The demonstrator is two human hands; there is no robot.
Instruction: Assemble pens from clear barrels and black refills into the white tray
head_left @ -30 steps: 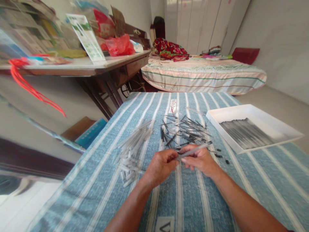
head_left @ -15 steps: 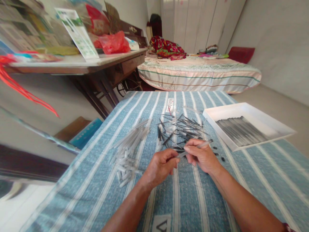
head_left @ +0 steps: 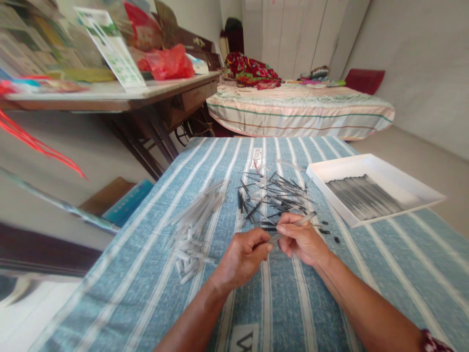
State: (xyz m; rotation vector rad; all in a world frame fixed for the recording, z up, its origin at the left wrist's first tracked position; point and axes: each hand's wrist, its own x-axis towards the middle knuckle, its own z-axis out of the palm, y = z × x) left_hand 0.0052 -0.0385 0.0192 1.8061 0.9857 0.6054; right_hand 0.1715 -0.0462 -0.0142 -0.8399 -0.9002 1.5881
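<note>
A translucent pen (head_left: 307, 218) with a dark end slants between my hands over the table. My right hand (head_left: 306, 240) is closed round its barrel, with the dark end sticking out beyond the fingers. Thumb and fingertips of my left hand (head_left: 244, 256) pinch the lower left end of the pen. Just beyond my hands lies a loose heap of thin black pen refills (head_left: 282, 195). Left of it are long translucent pen barrels (head_left: 200, 210) and short clear caps (head_left: 188, 259). A few small black plugs (head_left: 337, 239) lie beside my right hand.
A white tray (head_left: 399, 215) at the right holds a row of pens (head_left: 361, 195). All this stands on a blue striped tablecloth (head_left: 146, 298). Behind are a bed (head_left: 300, 110) and, at the left, a cluttered desk (head_left: 161, 90) with a red plastic bag (head_left: 168, 63).
Both hands stay on the pen in nearly the same place. The right hand and the pen's dark end have shifted slightly left. The whole view has moved a little.
</note>
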